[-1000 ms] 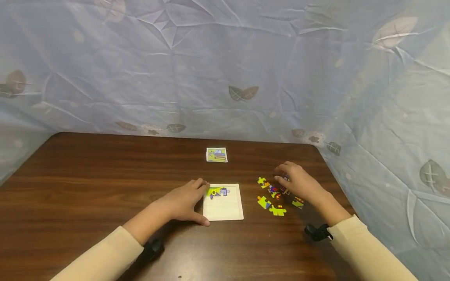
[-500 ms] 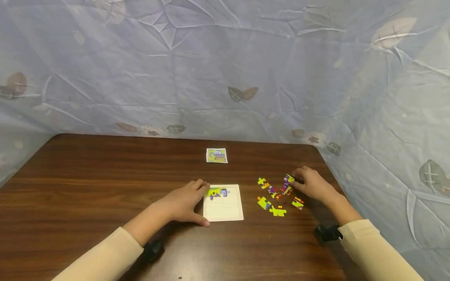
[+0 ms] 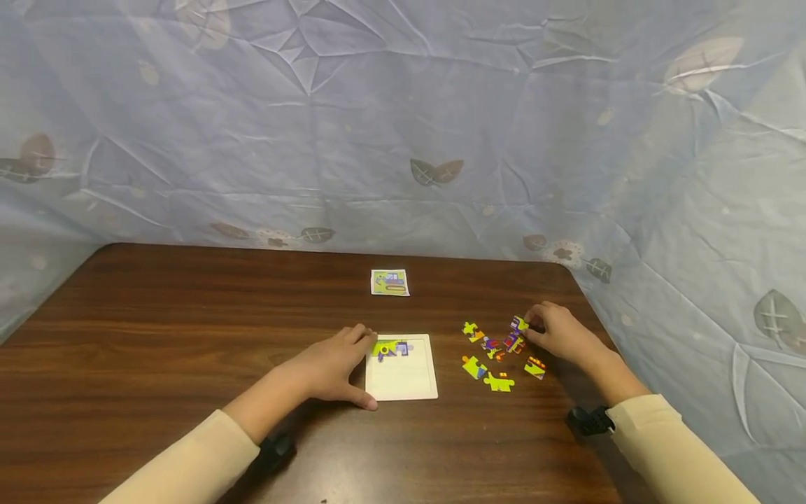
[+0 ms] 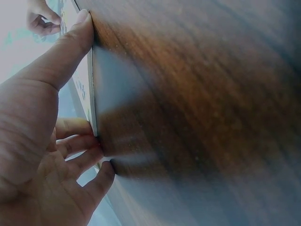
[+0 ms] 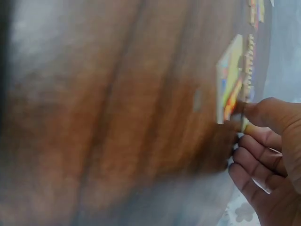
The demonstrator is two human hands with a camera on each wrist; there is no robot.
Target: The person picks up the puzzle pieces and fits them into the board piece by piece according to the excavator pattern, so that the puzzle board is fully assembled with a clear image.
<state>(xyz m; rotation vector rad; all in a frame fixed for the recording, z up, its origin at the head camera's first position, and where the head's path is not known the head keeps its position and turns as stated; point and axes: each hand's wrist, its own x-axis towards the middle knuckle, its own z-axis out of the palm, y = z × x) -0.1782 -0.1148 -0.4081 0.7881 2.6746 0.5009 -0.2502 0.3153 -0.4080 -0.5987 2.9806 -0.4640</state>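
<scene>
A white puzzle tray (image 3: 403, 378) lies flat on the table, with a few joined pieces (image 3: 390, 348) in its upper left part. My left hand (image 3: 330, 364) holds the tray's left side, thumb at the near corner and fingers at the far one; the left wrist view shows the thumb (image 4: 77, 40) along the edge. To the right, my right hand (image 3: 560, 332) pinches a yellow-and-purple puzzle piece (image 3: 519, 323) by its right edge, at table level. The right wrist view shows thumb and forefinger together, the piece mostly hidden there.
Several loose pieces surround the right hand's work, among them a yellow-green one (image 3: 499, 382), a red-striped one (image 3: 534, 368) and a yellow-and-blue one (image 3: 474, 367). A small picture card (image 3: 390, 282) lies behind the tray. Patterned cloth (image 3: 378, 126) hangs behind and right of the table.
My right hand has drawn back right from over the pieces, uncovering several, and its fingertips now meet the piece at the far right. The left hand stays on the tray.
</scene>
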